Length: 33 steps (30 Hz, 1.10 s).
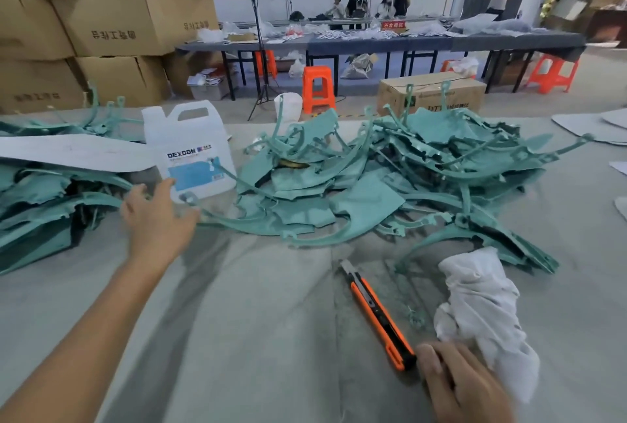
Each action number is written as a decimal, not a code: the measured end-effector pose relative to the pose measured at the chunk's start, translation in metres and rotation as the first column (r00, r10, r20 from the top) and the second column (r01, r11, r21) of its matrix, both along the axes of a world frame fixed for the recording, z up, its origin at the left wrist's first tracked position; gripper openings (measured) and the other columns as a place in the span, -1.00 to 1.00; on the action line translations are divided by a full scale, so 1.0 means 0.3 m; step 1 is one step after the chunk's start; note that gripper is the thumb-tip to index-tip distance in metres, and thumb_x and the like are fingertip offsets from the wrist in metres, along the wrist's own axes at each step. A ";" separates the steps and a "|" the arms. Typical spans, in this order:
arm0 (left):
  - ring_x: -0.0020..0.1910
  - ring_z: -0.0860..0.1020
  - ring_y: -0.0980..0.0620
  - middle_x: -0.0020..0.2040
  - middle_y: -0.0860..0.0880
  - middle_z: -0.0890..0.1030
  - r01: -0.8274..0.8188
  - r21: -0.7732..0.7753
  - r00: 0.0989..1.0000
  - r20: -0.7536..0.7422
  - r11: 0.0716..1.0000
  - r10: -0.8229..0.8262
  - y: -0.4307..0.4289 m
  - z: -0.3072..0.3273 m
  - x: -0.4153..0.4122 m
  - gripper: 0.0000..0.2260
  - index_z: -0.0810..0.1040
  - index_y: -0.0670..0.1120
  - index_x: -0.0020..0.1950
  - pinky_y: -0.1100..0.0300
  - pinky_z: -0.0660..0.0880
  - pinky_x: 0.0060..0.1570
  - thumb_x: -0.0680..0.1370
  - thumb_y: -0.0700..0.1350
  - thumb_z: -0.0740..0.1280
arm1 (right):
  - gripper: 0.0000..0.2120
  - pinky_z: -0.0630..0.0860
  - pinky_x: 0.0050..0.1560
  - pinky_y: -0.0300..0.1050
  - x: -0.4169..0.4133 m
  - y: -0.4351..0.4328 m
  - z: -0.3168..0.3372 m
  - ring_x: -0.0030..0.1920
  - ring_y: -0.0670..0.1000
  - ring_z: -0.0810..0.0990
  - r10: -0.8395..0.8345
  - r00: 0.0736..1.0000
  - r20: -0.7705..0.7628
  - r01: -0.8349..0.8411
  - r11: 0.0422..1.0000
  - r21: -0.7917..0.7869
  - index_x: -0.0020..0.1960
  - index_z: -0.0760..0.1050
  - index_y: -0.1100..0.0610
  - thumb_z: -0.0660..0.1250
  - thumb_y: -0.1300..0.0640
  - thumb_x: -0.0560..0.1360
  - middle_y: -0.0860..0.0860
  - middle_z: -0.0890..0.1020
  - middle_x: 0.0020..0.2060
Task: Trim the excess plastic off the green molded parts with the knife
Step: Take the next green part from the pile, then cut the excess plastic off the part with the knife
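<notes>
Awaiting first cut — trimming judged unstarted | left hand point(159, 215): fingers spread, green molded parts point(373, 178) lay at fingertips | right hand point(464, 385): fingers together, tips touched knife point(376, 314), ungripped

A factory floor: stacked cardboard boxes point(101, 15), long worktables point(373, 41), plastic stools point(317, 87).

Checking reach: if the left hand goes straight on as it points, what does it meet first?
Likely the curved green part at the left hand's fingertips, with the white jug just behind; depth is unclear.
</notes>
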<state>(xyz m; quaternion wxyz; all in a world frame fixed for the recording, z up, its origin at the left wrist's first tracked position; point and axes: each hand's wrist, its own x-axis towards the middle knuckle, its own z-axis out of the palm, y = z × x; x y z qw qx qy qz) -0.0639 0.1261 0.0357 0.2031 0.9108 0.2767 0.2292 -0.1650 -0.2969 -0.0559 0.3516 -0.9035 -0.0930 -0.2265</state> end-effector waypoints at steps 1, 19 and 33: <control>0.37 0.33 -0.26 0.35 -0.29 0.43 0.039 0.057 0.995 0.088 0.998 -0.044 -0.036 -0.012 -0.012 -0.57 0.50 -0.10 0.36 -0.10 0.23 0.39 0.51 -0.08 0.45 | -0.68 0.42 0.07 -0.18 -0.009 0.002 -0.010 0.00 0.07 0.65 -0.025 1.000 -0.002 0.025 0.999 0.030 -0.30 0.67 0.11 0.25 0.01 0.50 0.07 0.74 -0.13; 0.07 0.54 -0.01 0.03 0.09 0.58 0.643 0.291 0.754 -0.402 0.708 -0.520 -0.431 -0.192 -0.056 -0.80 0.49 0.09 0.14 0.06 0.26 0.06 0.66 0.02 0.09 | -0.58 0.63 -0.21 0.07 -0.017 0.053 -0.010 -0.07 0.21 0.70 -0.162 0.974 -0.156 0.107 0.943 -0.315 0.10 0.69 0.00 0.41 -0.25 0.40 0.02 0.69 -0.04; 0.09 0.54 -0.17 0.04 -0.05 0.57 0.329 0.141 0.944 -0.054 0.934 -0.324 -0.210 -0.178 -0.264 -0.86 0.64 0.03 0.08 -0.02 0.43 0.13 0.55 0.00 0.41 | -0.55 0.50 0.14 0.34 0.017 0.110 -0.050 0.10 0.45 0.55 -0.216 0.976 -0.018 0.213 0.971 -0.111 0.26 0.59 0.34 0.54 0.39 0.38 0.36 0.53 0.03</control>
